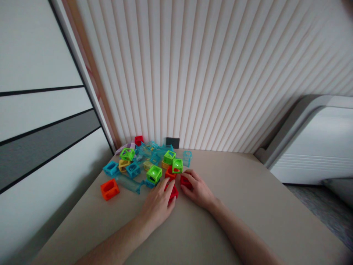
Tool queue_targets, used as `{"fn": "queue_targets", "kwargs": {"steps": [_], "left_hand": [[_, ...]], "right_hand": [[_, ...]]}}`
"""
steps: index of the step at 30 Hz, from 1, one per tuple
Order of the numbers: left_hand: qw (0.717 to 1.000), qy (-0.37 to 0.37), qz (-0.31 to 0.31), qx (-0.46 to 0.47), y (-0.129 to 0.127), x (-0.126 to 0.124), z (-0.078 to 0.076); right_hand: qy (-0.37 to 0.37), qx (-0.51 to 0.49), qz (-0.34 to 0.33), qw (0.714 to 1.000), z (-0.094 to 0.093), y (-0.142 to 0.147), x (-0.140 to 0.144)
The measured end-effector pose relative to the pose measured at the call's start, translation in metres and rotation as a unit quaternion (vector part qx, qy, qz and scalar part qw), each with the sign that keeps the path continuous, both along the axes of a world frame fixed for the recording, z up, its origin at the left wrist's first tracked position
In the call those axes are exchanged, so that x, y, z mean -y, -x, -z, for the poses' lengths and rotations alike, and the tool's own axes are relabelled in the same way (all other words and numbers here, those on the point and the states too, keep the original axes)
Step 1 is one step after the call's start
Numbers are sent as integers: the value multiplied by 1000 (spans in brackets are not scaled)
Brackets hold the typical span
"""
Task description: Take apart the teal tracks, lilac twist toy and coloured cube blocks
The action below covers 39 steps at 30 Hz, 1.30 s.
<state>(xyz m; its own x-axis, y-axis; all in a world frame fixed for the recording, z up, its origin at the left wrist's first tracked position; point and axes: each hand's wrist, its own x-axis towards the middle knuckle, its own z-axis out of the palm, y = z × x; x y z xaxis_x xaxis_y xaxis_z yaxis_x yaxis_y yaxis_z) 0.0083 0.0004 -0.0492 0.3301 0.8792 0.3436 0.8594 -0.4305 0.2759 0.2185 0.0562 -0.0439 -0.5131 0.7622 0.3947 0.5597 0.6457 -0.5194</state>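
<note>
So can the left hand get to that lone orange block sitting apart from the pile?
Probably yes. The orange block lies alone on the table, left of the left hand, with bare surface between them. That hand already rests on a red block, which it would have to release first.

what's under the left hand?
A red block shows past the left hand fingers, on the beige table. The palm covers the rest; whether the grip closes on it can't be told.

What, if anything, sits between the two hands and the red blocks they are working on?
Nothing visible. The left hand lies on one red block, and the right hand fingers wrap another red block. The green block and the rest of the pile sit behind them.
</note>
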Motion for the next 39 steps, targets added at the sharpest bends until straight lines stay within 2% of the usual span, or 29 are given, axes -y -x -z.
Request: {"fn": "queue_targets", "kwargs": {"steps": [9, 17, 21, 25, 28, 31, 34, 37, 39], "left_hand": [[1000, -2, 11, 3, 0, 1, -1], [1000, 23, 4, 6, 0, 1, -7], [998, 15, 12, 57, 1, -1, -6], [983, 24, 41, 177, 2, 0, -9], [940, 105, 39, 321, 0, 3, -15], [853, 228, 34, 468, -3, 4, -18], [777, 297, 35, 554, -6, 2, -16], [735, 327, 36, 593, -9, 1, -11], [721, 341, 38, 602, -9, 1, -9]], "right_hand": [[-23, -12, -27, 999, -6, -3, 1], [-21, -120, 70, 990, 0, -12, 7], [-18, -200, 112, 973, 1, -16, 11], [66, -290, 127, 946, 5, -14, 13], [150, -358, 128, 913, 6, -9, 13], [200, -406, 133, 882, 3, -6, 14], [230, -431, 139, 861, 0, -4, 14], [258, -461, 146, 836, -1, -3, 12], [272, -486, 154, 816, 0, -2, 11]]}}
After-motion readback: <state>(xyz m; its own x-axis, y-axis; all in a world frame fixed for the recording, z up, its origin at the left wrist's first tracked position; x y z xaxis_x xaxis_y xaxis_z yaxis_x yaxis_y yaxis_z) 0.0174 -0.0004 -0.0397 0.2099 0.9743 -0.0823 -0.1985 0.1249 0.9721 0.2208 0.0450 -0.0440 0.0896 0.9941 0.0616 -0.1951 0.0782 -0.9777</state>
